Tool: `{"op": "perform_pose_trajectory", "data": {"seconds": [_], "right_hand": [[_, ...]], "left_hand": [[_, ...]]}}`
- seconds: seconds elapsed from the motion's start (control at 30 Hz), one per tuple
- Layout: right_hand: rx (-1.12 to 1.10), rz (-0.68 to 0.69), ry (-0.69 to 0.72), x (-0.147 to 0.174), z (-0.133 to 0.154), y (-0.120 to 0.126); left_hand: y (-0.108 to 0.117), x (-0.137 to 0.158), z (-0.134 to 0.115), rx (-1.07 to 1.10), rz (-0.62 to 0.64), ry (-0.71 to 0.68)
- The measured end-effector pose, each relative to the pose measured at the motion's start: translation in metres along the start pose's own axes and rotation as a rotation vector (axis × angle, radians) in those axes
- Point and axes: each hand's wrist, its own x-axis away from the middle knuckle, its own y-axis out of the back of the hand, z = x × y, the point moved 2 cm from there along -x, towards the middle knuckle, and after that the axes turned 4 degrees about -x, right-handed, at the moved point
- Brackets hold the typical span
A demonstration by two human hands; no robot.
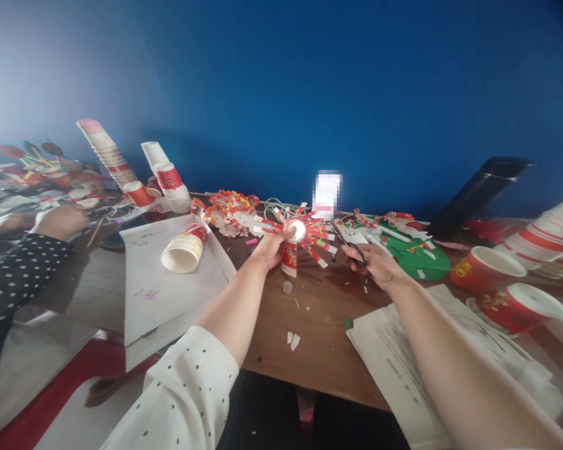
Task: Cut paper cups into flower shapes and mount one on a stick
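Note:
My left hand (271, 249) is closed on a red and white paper cup (289, 257) whose wall is cut into strips that fan out around its round white base. One wider piece of the wall hangs downward. In my right hand (374, 265) is a pair of scissors (356, 249), my fingers around the dark handles. The blades point up and left, close to the right-hand strips of the cup. Whether the blades touch a strip I cannot tell.
Papers with a few stacked cups (182, 251) lie at left, beside a co-worker's hand (63, 220). Behind are cut red pieces (232, 209). A green sheet (415, 253), red cups (490, 267), printed papers (398, 356) and a black bottle (473, 197) are at right. Scraps (293, 340) dot the table.

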Motion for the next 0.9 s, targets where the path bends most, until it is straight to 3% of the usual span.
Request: {"op": "perform_pose_trajectory", "data": {"seconds": [0.9], "right_hand": [[0.075,-0.112,0.034,-0.0024,0.0014,0.0012]], "left_hand": [[0.0005,-0.0020,0.0014,-0.023,-0.049,0.006]]}}
